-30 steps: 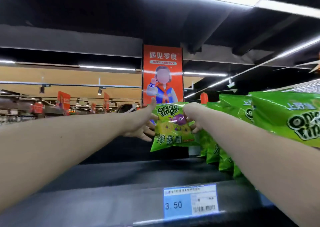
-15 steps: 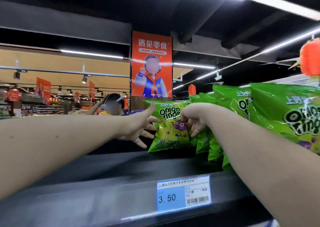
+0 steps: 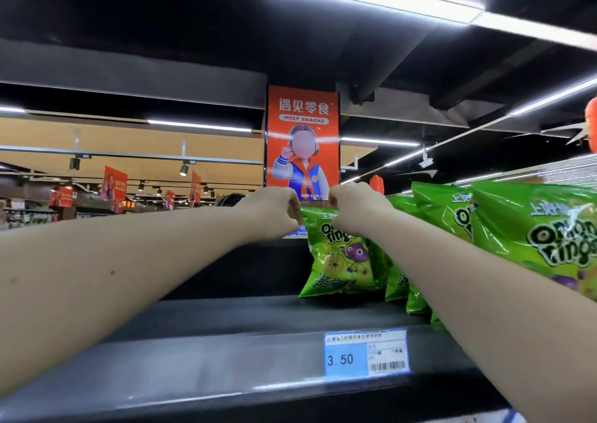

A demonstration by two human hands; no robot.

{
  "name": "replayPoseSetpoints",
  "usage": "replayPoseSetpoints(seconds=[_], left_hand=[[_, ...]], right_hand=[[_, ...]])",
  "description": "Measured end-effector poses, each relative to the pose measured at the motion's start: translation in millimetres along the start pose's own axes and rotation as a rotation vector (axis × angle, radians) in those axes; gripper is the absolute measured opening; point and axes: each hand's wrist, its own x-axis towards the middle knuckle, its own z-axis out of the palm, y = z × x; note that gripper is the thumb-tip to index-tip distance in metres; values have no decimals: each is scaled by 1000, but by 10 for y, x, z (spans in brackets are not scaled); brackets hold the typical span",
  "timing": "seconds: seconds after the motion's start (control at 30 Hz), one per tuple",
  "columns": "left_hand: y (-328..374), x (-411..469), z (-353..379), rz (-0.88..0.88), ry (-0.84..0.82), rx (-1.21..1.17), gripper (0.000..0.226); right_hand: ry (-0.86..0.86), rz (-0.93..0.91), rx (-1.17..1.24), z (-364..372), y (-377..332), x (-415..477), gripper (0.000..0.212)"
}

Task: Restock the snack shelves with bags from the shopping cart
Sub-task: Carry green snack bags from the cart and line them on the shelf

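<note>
Head view: setting bag behind tag, pinching its top with left hand and right hand. Next, probably: release gently.

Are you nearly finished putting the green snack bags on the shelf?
Partly. A row of green bags already stands on the right of the shelf. The left hand and right hand pinch the top of the end bag. The shelf's left part is bare, so more could go there; the cart is out of view.

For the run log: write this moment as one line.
onion rings bag: standing on shelf | left hand: grips its top | right hand: grips its top
</note>
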Motion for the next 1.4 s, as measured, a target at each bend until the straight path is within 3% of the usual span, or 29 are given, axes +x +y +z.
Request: replayPoseSetpoints(seconds=[0.2,0.47,0.67,0.9,1.13,1.4], left_hand=[[239,-472,-135,51,135,349,31],[893,-1137,98,74,312,373,37],[1730,-1456,295,199,403,134,32],[3401,-1704,781,338,358,-66,32],[5532,-1996,1275,465,288,-260,35],[7868,-2607,1964,634,140,-447,34]], right_hand=[[131,-61,-101,-152,-107,-672,42],[317,-39,-308,-492,-135,-1710,37],[408,92,-461,-728,321,-2416,29],[302,278,-628,-1142,1543,-3493,31],[217,400,-815,-1861,3118,-4969,27],[-1,608,-874,-2330,4658,-6668,33]])
